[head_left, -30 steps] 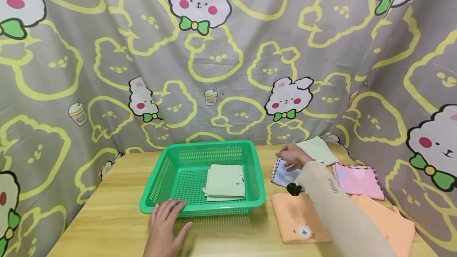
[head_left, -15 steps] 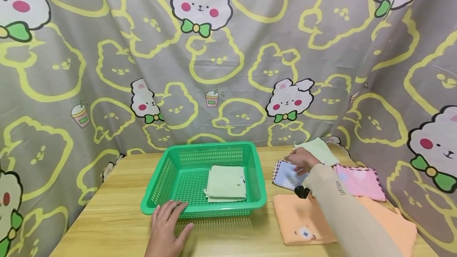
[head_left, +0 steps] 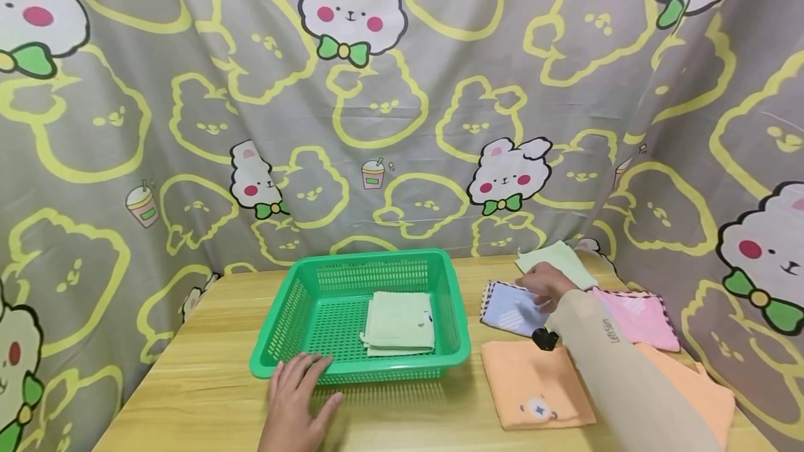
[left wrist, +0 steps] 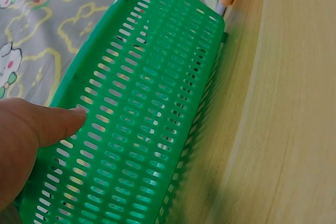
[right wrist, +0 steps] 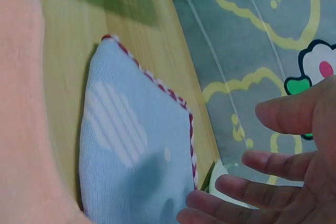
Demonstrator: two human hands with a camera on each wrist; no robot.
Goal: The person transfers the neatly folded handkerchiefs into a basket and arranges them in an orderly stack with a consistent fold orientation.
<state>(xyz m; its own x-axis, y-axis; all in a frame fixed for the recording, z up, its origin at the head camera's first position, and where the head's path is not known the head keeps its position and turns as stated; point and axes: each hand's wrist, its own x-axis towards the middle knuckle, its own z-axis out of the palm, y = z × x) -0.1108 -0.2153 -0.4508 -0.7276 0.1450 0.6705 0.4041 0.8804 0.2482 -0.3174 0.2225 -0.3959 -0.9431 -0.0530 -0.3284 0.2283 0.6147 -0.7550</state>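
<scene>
My left hand (head_left: 294, 400) rests its fingers over the front rim of the green basket (head_left: 264, 365), thumb apart from them. In the left wrist view the thumb (left wrist: 58, 124) lies by the basket's slotted wall. Inside the basket is a folded pale green towel (head_left: 398, 323). My right hand (head_left: 545, 283) hovers over a folded light blue towel (head_left: 511, 309) with checked edging. The right wrist view has its fingers loosely extended, with nothing between them, beside the blue towel (right wrist: 126, 129).
Around the right arm lie a pale green towel (head_left: 559, 260), a pink towel (head_left: 641, 319) and two orange towels, one folded flat in front (head_left: 534, 382), one farther right (head_left: 697, 389). A patterned curtain (head_left: 377, 110) hangs behind the wooden table (head_left: 188, 382).
My right hand has shifted to the right across the blue towel, uncovering more of it. The left hand stays at the basket rim. The towels have not visibly moved.
</scene>
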